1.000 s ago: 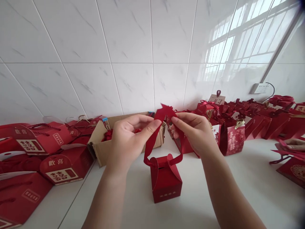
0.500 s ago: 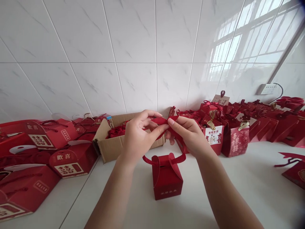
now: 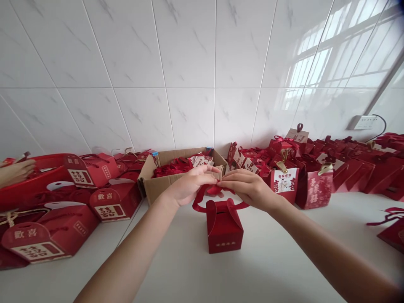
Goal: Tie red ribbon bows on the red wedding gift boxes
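A small red gift box stands upright on the white table, its two curved flaps raised at the top. Red ribbon runs through the flaps and loops up above the box on both sides. My left hand pinches the ribbon from the left, fingertips bent over it. From the right, my right hand also has its fingertips closed on the ribbon, touching or nearly touching the left ones. Part of the ribbon between the fingers is hidden.
Behind my hands is a cardboard box of red ribbon and cards. Red boxes crowd the left, near a red basin and another person's hand. Red bags line the right; a ribboned box lies at the right edge.
My hands have lowered towards the box, and my right fingers now lie flatter over the ribbon. The view has shifted left, bringing another person's hand into sight.
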The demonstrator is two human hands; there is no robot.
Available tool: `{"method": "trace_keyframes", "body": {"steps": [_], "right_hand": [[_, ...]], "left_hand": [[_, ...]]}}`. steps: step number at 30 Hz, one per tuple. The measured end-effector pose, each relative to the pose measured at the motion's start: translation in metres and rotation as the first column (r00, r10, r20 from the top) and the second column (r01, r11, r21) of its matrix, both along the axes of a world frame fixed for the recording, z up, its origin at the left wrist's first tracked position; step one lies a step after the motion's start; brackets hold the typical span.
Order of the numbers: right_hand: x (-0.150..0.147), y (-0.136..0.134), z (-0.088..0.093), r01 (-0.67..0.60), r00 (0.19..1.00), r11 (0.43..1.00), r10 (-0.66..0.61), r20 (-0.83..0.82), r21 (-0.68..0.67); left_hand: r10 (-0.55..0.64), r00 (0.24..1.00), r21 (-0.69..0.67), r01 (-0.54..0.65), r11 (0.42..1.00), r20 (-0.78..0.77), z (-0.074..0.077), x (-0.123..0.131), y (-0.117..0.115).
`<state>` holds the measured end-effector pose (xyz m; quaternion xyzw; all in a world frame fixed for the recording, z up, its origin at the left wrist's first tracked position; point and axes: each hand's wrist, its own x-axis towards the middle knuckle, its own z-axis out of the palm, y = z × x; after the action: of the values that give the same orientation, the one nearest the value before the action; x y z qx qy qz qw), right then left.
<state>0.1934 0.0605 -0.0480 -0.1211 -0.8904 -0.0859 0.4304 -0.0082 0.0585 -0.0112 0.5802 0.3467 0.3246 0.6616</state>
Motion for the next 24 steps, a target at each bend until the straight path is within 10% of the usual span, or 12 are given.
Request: {"method": "trace_keyframes", "body": {"steps": [8,16,21,24], "right_hand": [[0.007,-0.004,0.0,0.112,0.96,0.928,-0.194,0.202,0.355],[0.012,-0.002,0.003,0.12,0.947,0.911,-0.224,0.23,0.394],[0.009,-0.002,-0.003,0.132,0.975,0.967,-0.167,0.149,0.22],[0.002,-0.007,-0.013,0.167,0.979,0.986,-0.165,-0.123,0.001]], "left_hand": [[0.004,0.999,-0.144,0.002,0.99,0.04,-0.005,-0.001,-0.002],[0.0,0.998,-0.185,0.011,0.983,0.063,-0.005,-0.004,0.001],[0.135,0.987,0.02,-0.137,0.99,0.082,-0.011,0.002,-0.005],[0.303,0.952,0.368,-0.296,0.882,0.038,-0.017,0.002,-0.015]]}}
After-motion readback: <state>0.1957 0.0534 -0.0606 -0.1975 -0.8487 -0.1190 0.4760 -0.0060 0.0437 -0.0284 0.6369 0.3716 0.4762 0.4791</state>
